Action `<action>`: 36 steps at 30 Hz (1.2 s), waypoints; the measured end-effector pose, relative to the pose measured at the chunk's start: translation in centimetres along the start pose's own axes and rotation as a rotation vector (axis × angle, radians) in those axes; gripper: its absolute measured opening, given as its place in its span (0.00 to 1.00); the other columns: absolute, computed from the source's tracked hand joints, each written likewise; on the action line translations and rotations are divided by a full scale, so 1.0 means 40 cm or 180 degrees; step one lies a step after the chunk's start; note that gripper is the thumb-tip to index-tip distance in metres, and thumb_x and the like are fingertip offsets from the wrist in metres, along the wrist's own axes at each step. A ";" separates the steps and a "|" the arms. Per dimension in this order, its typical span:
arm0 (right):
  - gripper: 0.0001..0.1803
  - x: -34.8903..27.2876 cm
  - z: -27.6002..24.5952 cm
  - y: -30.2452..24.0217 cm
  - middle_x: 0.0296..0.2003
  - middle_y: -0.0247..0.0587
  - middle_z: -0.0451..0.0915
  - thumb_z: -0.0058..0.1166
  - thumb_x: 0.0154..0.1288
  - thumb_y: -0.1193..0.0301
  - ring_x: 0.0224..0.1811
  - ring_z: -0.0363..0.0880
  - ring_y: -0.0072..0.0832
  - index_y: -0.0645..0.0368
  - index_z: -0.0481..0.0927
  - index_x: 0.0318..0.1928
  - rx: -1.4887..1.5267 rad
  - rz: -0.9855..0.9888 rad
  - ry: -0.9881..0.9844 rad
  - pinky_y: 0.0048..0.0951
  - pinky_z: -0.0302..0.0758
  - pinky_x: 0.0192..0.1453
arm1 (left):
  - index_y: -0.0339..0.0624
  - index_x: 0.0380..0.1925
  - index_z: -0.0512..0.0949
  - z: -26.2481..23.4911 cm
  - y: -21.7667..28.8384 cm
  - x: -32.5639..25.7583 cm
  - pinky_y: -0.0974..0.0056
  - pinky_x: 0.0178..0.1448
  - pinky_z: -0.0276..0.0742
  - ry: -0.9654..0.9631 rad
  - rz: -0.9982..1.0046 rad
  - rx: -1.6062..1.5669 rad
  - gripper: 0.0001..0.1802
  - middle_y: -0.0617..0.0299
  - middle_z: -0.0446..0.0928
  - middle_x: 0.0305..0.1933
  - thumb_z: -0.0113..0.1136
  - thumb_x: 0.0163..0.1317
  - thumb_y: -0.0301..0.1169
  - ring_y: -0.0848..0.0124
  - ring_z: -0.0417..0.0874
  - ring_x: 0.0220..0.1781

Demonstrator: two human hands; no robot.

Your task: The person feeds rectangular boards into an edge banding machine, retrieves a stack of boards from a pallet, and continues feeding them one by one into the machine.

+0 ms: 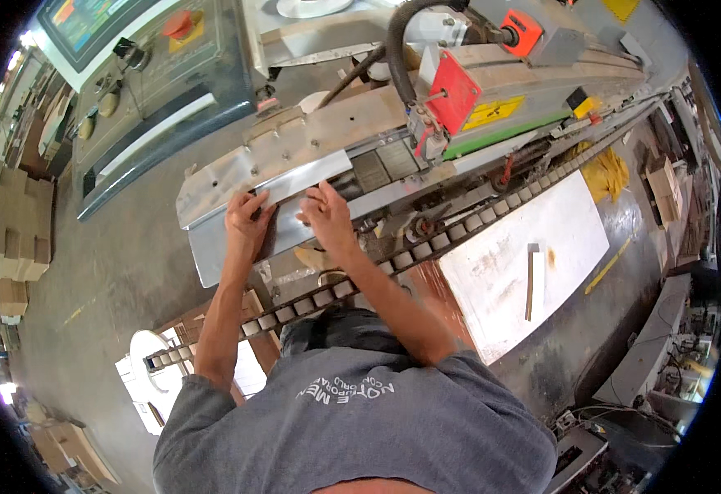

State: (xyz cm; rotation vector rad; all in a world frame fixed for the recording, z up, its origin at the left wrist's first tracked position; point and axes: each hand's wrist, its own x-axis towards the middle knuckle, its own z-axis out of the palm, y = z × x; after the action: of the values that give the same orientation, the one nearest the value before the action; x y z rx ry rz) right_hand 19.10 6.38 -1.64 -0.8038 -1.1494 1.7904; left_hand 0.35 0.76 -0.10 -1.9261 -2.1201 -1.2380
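The fingers (241, 202) of our left hand (247, 230) are curled, with the thumb close by; those of our right hand (332, 221) are bent too, at the near side of a bright metal strip (309, 174); we cannot tell whether either set is clamped on anything. The strip lies lengthwise along the machine, just beyond our hands, between a far metal plate (327, 128) with screws and a near metal plate (212, 252); our left hand is by its left end and our right hand near its right end, the two a little apart. Farther right we see a red block (459, 86) with a yellow label (494, 113), and a black hose (395, 62) beside it; on the near side a chain of pale pads (438, 242) runs slantwise under our forearms; nearer and to the right is a white board (492, 288), with a narrow strip (530, 288) lying on it; at far left stands a control panel (175, 86) with a red knob (178, 25).
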 end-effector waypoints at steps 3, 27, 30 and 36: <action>0.19 0.025 -0.045 -0.035 0.34 0.39 0.74 0.52 0.73 0.63 0.36 0.81 0.22 0.71 0.68 0.44 -0.0155 -0.0651 0.0144 0.23 0.81 0.36 | 0.40 0.40 0.87 0.063 0.033 0.029 0.56 0.41 0.78 0.0023 0.0052 -0.0033 0.17 0.52 0.79 0.35 0.76 0.47 0.25 0.55 0.81 0.37; 0.45 -0.582 -1.053 -0.164 0.64 0.64 0.68 0.69 0.57 0.60 0.68 0.59 0.58 0.65 0.64 0.70 -0.4788 0.0805 0.3064 0.54 0.67 0.68 | 0.41 0.50 0.84 0.440 0.341 0.205 0.58 0.45 0.79 -0.0553 0.0092 -0.0702 0.18 0.53 0.80 0.36 0.71 0.58 0.29 0.57 0.83 0.38; 0.42 -0.688 -1.094 -0.126 0.60 0.64 0.71 0.71 0.56 0.62 0.64 0.67 0.55 0.62 0.67 0.68 -0.4489 0.1800 0.3142 0.55 0.72 0.63 | 0.41 0.50 0.85 0.403 0.344 0.162 0.60 0.45 0.79 -0.0714 0.0112 -0.0426 0.18 0.53 0.81 0.37 0.70 0.58 0.29 0.59 0.83 0.38; 0.29 -0.694 -0.909 -0.167 0.37 0.47 0.81 0.67 0.64 0.63 0.37 0.80 0.33 0.72 0.74 0.57 -0.1860 0.0683 0.3164 0.32 0.79 0.43 | 0.40 0.49 0.85 0.297 0.422 0.037 0.61 0.48 0.80 -0.0849 -0.0380 -0.1102 0.17 0.54 0.83 0.42 0.70 0.59 0.27 0.65 0.84 0.40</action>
State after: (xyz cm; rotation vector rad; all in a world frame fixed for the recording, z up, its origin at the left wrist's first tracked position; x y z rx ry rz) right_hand 64.05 -2.91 -7.03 -1.9299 -0.8822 0.9106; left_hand 19.94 7.26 1.39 -2.2424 -2.3021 -1.5382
